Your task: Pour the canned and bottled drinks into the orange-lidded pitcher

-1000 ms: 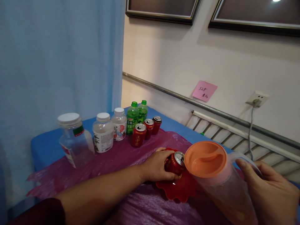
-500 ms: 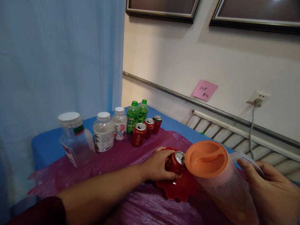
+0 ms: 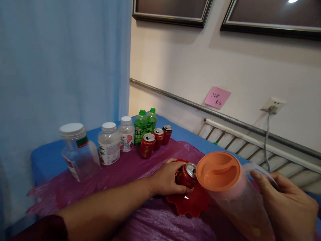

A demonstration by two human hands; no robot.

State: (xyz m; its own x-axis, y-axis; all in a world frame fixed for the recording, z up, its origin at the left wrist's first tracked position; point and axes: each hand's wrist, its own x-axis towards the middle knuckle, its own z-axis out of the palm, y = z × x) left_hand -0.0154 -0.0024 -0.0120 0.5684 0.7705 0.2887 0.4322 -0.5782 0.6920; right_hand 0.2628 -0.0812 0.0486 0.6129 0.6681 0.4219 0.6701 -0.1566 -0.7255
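My left hand [image 3: 168, 179] is wrapped round a red drink can [image 3: 185, 177], whose opened silver top faces up and to the right. Under the can lies a red dish with a wavy rim [image 3: 193, 209]. On the right, my right hand [image 3: 288, 197] grips the handle of a translucent pitcher [image 3: 240, 207] with an orange lid [image 3: 217, 171]. The pitcher leans left, its lid close beside the can's top; whether they touch I cannot tell. Some liquid seems to be inside it, and its base is cut off by the frame.
Three red cans [image 3: 147, 146] stand beyond my left hand, near two green bottles [image 3: 140, 128]. Clear jars with white lids [image 3: 109, 144] line the left. Purple plastic sheeting [image 3: 120, 180] covers part of the blue surface [image 3: 47, 157]. A radiator [image 3: 233, 144] and plugged-in cord [image 3: 267, 144] are at right.
The view has shifted slightly, moving everything a little left and down in the picture. Both hands keep their holds, and the pitcher stays tilted beside the can.
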